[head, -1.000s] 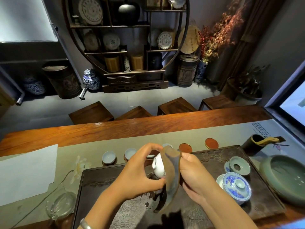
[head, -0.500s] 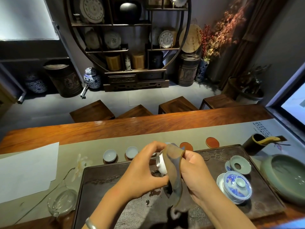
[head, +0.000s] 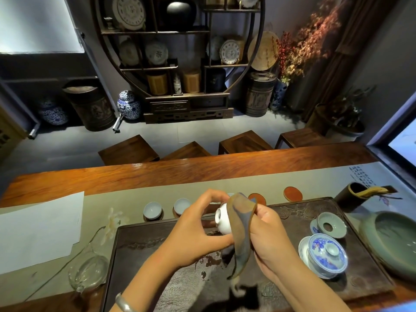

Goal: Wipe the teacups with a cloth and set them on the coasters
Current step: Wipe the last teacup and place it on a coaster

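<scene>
My left hand (head: 198,230) grips a small white teacup (head: 222,220) on its side above the dark tea tray (head: 144,244). My right hand (head: 267,235) holds a brown cloth (head: 242,224) pressed against the cup's mouth, and the cloth's tail hangs down. Two pale teacups (head: 152,209) (head: 182,205) stand on coasters along the tray's far edge, left of my hands. Two bare red coasters (head: 257,198) (head: 292,194) lie to the right on the green runner. Another cup's rim peeks out behind the cloth.
A blue-and-white lidded gaiwan (head: 324,253) and a celadon strainer (head: 332,225) sit on the tray's right side. A large celadon bowl (head: 391,242) stands at far right, a dark tool holder (head: 351,194) behind it. A glass pitcher (head: 89,271) and white paper (head: 38,228) lie left.
The cup has tilted further onto its side between my hands, and the cloth has shifted around its rim. Both hands stay over the tray's middle.
</scene>
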